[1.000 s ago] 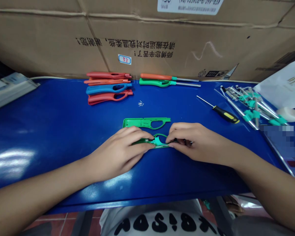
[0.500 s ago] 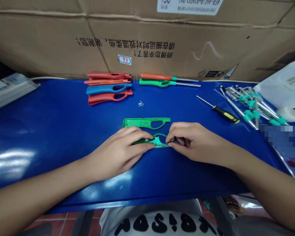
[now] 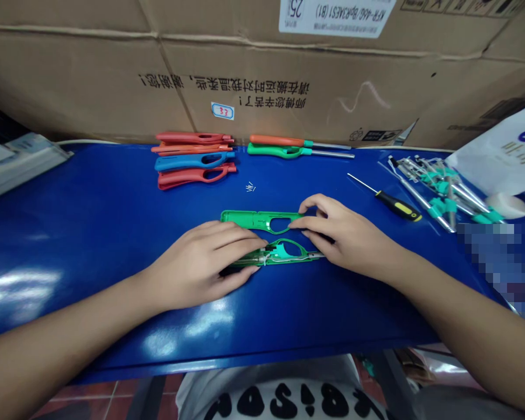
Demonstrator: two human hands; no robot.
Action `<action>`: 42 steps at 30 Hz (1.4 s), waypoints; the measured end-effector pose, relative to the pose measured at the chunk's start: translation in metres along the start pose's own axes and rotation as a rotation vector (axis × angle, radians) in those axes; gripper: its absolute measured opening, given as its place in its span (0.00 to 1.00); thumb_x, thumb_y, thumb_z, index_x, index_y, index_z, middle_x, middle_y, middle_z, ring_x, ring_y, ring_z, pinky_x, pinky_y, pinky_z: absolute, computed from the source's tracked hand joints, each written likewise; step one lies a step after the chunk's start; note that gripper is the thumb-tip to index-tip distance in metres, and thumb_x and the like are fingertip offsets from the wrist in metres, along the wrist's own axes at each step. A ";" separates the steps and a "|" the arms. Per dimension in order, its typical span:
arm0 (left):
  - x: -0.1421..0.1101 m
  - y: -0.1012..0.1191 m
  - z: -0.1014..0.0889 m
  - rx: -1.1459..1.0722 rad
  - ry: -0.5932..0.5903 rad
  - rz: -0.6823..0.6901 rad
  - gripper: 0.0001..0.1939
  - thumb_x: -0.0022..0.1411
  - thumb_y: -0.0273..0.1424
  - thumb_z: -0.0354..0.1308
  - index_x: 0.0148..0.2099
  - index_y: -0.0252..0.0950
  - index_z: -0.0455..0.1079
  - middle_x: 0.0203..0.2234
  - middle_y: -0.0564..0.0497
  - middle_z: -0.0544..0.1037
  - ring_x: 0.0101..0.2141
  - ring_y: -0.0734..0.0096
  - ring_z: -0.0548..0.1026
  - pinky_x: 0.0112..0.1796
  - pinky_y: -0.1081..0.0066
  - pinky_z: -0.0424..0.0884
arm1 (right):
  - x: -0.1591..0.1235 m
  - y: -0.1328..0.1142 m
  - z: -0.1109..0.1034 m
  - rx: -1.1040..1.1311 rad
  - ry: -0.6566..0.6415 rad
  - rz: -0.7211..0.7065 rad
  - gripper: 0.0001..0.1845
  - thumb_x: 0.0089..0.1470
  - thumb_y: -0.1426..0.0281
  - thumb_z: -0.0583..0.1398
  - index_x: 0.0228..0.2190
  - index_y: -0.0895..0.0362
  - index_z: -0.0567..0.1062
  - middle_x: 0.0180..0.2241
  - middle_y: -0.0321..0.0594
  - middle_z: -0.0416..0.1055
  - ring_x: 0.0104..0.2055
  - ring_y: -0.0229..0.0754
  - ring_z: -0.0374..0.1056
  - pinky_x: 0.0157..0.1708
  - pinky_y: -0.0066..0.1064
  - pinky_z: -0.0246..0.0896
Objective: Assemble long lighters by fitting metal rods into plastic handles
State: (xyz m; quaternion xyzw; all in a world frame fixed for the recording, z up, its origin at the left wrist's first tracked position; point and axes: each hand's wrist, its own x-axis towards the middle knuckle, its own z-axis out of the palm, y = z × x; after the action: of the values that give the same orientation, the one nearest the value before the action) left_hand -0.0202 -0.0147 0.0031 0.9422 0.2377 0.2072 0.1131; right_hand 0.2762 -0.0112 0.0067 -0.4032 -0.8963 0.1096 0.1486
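a box (image 3: 109, 87) stood behind the desk's (image 3: 114, 221) far edge; handles (image 3: 184, 161) and two lighters (image 3: 266, 150) lay along that edge, pins (image 3: 250, 187) just nearer, a screwdriver (image 3: 398, 207) and rods (image 3: 441, 186) toward the far right corner. mid-desk, the left hand (image 3: 207, 254), fingers slightly parted, held the shell (image 3: 289, 261); the right hand (image 3: 343, 233), fingers half spread, touched the cover (image 3: 245, 220), grip unclear.

- Left: open room over the table (image 3: 91, 216).
- Far: cardboard box (image 3: 114, 81) bars passage.
- Right: screwdriver (image 3: 398, 206), metal tubes (image 3: 437, 213) obstruct.
- Centre: left hand (image 3: 205, 256), right hand (image 3: 341, 230), green shells (image 3: 244, 220) block.
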 end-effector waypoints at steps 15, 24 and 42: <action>0.001 -0.016 -0.017 -0.136 -0.026 0.011 0.06 0.67 0.28 0.61 0.45 0.37 0.76 0.38 0.48 0.81 0.39 0.66 0.78 0.42 0.67 0.74 | -0.001 0.005 -0.011 0.116 0.060 0.339 0.03 0.64 0.69 0.58 0.38 0.55 0.70 0.32 0.37 0.71 0.29 0.40 0.67 0.28 0.32 0.61; 0.002 -0.013 -0.009 -0.129 0.014 0.000 0.04 0.67 0.30 0.62 0.43 0.37 0.77 0.38 0.48 0.82 0.38 0.68 0.78 0.41 0.68 0.74 | -0.005 0.008 -0.011 0.027 -0.003 0.384 0.23 0.69 0.63 0.50 0.62 0.56 0.64 0.51 0.52 0.71 0.50 0.55 0.72 0.45 0.45 0.69; 0.003 -0.002 -0.005 0.026 0.189 0.030 0.18 0.67 0.33 0.65 0.57 0.38 0.72 0.46 0.45 0.81 0.45 0.61 0.78 0.48 0.61 0.75 | 0.001 -0.018 -0.014 0.348 -0.118 -0.054 0.17 0.67 0.64 0.58 0.56 0.51 0.66 0.50 0.45 0.68 0.51 0.46 0.67 0.49 0.38 0.66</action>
State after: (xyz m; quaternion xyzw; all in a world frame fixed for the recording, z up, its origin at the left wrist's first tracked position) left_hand -0.0206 -0.0108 0.0081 0.9233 0.2359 0.2936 0.0746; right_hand 0.2678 -0.0211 0.0257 -0.3401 -0.8815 0.2824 0.1660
